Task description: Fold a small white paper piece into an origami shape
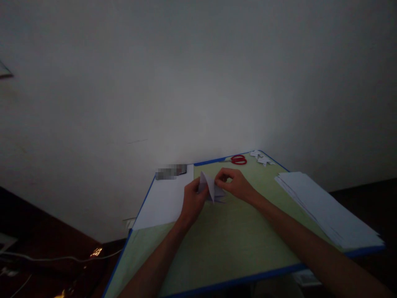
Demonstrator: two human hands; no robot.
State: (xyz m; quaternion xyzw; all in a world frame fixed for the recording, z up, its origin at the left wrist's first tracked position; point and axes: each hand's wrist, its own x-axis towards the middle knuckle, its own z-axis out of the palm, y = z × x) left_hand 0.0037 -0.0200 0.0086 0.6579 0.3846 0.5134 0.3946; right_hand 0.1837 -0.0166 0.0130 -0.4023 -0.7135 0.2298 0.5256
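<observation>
A small folded piece of white paper [211, 189] is held just above the green table top [217, 244] near its middle. My left hand [192, 201] grips the paper's left side with closed fingers. My right hand [234, 183] pinches the paper's right upper part, fingers curled together. Both forearms reach in from the bottom edge of the view.
A white sheet [164, 199] lies at the left of the table, a stack of white sheets [322, 207] at the right. Red-handled scissors [238, 159] and paper scraps [262, 157] lie at the far edge by the pale wall. Cables [46, 258] run across the dark floor at left.
</observation>
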